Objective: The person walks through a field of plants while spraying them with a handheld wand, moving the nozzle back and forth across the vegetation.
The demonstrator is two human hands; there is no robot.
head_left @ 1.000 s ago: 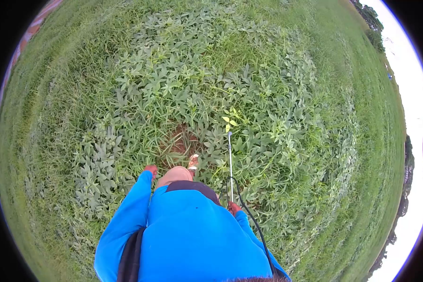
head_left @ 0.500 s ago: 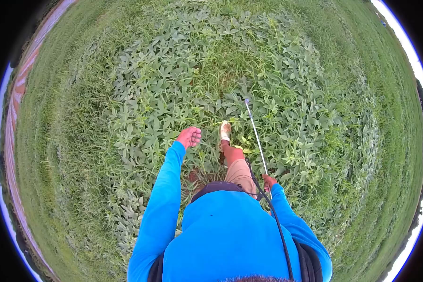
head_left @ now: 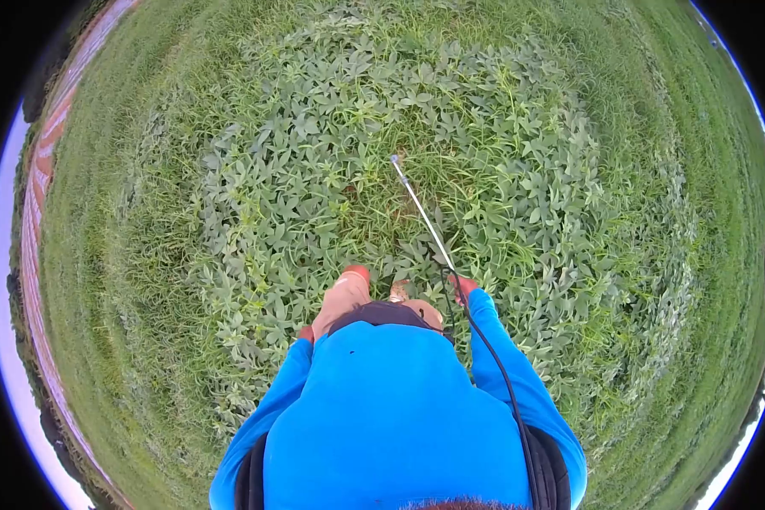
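My right hand (head_left: 462,290) is closed around the lower end of a thin metal wand (head_left: 425,217), which points forward and slightly left over the plants. A nozzle (head_left: 395,159) sits at its far tip. From near this hand a black hose (head_left: 501,365) runs back along my blue shirt. My left hand (head_left: 307,334) hangs low beside my thigh, mostly hidden by the sleeve, so its fingers cannot be made out. One knee (head_left: 357,272) is forward, and a shoe (head_left: 399,291) shows between the legs.
Leafy green plants (head_left: 272,204) surround me, with taller grass (head_left: 408,183) growing among them ahead. A strip of reddish soil (head_left: 38,183) curves along the far left. Dark straps (head_left: 548,467) lie at my sides.
The left hand, raised ahead half a second ago, has dropped back to my side. The wand's tip has swung left. The other leg has come forward, and the yellow leaves are out of sight.
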